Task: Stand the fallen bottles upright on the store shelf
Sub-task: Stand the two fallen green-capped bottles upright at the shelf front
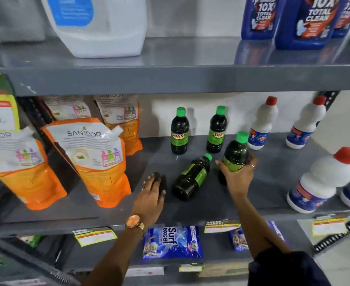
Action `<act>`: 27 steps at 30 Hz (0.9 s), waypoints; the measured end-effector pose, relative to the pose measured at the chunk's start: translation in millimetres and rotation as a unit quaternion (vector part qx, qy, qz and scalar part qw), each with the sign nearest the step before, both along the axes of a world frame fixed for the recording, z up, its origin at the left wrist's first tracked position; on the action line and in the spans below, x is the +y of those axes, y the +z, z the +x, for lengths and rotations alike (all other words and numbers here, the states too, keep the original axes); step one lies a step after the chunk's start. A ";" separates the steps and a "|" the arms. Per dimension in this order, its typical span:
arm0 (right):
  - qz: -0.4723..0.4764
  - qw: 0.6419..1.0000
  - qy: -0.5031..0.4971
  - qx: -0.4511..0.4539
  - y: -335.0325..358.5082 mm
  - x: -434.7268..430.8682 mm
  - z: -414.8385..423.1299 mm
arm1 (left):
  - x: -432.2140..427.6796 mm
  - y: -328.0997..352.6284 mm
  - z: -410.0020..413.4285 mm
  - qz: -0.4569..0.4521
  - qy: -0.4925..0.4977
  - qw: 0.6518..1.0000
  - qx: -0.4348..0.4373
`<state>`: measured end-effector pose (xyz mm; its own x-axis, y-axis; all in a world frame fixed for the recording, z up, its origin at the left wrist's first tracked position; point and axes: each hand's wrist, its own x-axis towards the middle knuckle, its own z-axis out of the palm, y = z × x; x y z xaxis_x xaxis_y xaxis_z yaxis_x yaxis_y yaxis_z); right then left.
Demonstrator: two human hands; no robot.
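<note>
On the grey middle shelf (211, 205), two dark bottles with green caps stand upright at the back, one on the left (179, 132) and one to its right (217, 130). A third dark bottle (191, 178) lies on its side, cap pointing back right. My right hand (239, 176) grips a fourth dark bottle (236, 151) around its lower half, holding it nearly upright and slightly tilted. My left hand (152, 196) rests flat on the shelf, left of the lying bottle, fingers spread, holding nothing.
Orange Santoor refill pouches (95, 159) stand left on the same shelf. White bottles with red caps (322, 180) stand on the right. Blue cleaner bottles (306, 21) and a white jug (99, 25) fill the shelf above. Surf Excel packs (172, 242) lie below.
</note>
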<state>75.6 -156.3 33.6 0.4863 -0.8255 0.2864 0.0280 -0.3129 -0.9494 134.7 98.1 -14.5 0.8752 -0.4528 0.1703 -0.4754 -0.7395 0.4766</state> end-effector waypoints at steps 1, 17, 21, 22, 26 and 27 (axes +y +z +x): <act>0.001 1.000 0.009 -0.003 -0.1 -0.5 -0.2 | -0.2 0.1 -0.3 0.005 0.003 1.000 0.000; -0.046 0.991 0.023 0.124 -26.8 -5.2 -10.9 | -2.2 5.3 -7.3 -0.002 0.023 1.000 0.001; -0.044 0.990 0.030 0.133 -27.7 -8.9 -11.1 | -1.0 7.9 -5.3 0.000 0.022 1.000 -0.002; -0.045 0.989 0.034 0.140 -28.2 -9.9 -13.8 | -0.5 8.2 -5.7 0.000 0.023 1.000 -0.001; -0.055 0.985 0.046 0.155 -27.6 -3.7 -45.6 | 1.0 8.7 -8.0 0.001 0.022 1.000 0.005; -0.057 0.986 0.043 0.151 -28.5 -0.8 -56.7 | 0.7 8.8 -8.5 0.002 0.021 1.000 0.005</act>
